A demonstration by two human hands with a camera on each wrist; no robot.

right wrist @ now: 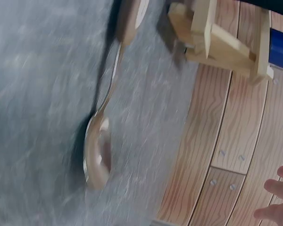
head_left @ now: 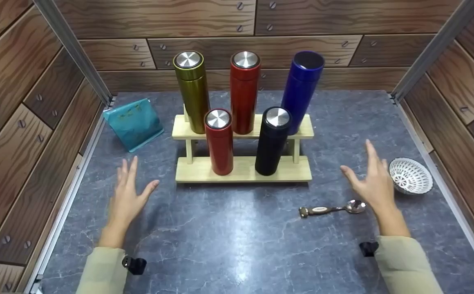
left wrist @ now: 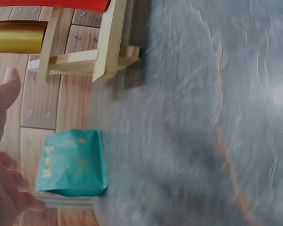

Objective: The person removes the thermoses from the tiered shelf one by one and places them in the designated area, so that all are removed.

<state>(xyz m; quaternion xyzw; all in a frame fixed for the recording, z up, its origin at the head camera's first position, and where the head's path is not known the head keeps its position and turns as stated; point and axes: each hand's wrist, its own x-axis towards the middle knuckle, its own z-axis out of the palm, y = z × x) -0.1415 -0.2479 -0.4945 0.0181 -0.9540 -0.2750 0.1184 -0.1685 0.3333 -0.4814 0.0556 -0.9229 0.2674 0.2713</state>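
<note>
Left hand hovers near 1 pouch, right hand near 1 spoon.

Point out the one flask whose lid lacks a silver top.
The blue flask, at the right end of the upper shelf: its lid has a dark top, while the other four have shiny silver ones.

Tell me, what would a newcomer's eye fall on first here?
The five bottles, three above two on a wooden rack at the centre. Then the empty hands at either side: the left hand near a teal pouch, the right hand between a spoon and a white basket.
</note>
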